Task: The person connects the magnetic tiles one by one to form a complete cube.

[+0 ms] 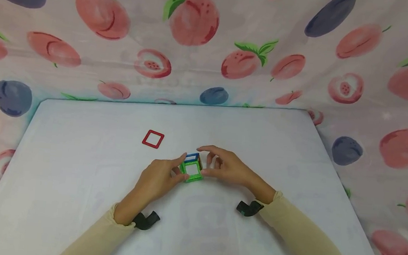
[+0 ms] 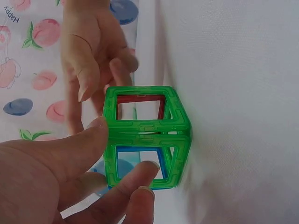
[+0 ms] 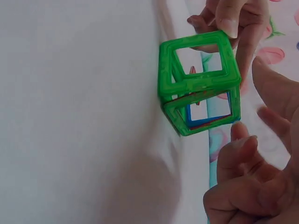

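Observation:
A small box of magnetic tiles [image 1: 194,178] stands on the white table, built from open square frames. Green tiles [image 2: 145,126] form its near faces, and a blue tile [image 3: 210,122] and a red tile [image 2: 130,99] show through them. My left hand [image 1: 157,178] holds the box at its left side, thumb near the front edge and fingers along the blue tile. My right hand [image 1: 229,167] is on the right with thumb and forefinger spread apart. In the right wrist view, one of its fingertips [image 3: 239,129] is right at the box's corner.
A single red square tile [image 1: 146,138] lies flat on the table, behind and left of the box. Fruit-printed cloth [image 1: 195,62] hangs behind the table [image 1: 58,163] and along its sides. Black wrist-camera mounts [image 1: 146,220] stick out below both wrists.

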### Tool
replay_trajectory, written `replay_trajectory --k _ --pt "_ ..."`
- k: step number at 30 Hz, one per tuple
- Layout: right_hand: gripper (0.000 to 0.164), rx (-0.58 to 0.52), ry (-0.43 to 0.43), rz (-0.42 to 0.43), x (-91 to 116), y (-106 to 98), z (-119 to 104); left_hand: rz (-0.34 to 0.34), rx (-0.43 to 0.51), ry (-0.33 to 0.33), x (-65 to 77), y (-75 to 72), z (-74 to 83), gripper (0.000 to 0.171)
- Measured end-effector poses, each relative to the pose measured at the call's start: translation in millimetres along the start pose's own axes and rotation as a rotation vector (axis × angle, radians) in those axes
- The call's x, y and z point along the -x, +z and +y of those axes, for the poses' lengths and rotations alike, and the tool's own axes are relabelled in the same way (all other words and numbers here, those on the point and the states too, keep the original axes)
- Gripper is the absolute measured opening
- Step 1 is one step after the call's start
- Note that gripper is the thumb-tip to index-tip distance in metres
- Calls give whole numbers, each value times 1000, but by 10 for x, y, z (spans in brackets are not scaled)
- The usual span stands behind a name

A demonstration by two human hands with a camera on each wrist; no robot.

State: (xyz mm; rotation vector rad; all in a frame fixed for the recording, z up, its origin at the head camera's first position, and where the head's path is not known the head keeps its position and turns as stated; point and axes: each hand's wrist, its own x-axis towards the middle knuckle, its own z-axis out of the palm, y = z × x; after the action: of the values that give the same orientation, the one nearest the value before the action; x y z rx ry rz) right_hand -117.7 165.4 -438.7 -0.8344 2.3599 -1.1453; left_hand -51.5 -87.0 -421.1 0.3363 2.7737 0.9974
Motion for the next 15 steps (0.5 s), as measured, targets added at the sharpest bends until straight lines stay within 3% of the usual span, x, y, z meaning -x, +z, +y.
replay_trajectory --k 3,7,15 --pt "42 90 -102 17 -9 0 4 5 -19 5 0 -6 -6 65" --pt "27 141 -134 26 -25 -8 -13 24 -49 16 4 -14 -15 65" --pt "33 97 -108 -20 -25 -22 5 37 -10 30 4 -29 -9 63"
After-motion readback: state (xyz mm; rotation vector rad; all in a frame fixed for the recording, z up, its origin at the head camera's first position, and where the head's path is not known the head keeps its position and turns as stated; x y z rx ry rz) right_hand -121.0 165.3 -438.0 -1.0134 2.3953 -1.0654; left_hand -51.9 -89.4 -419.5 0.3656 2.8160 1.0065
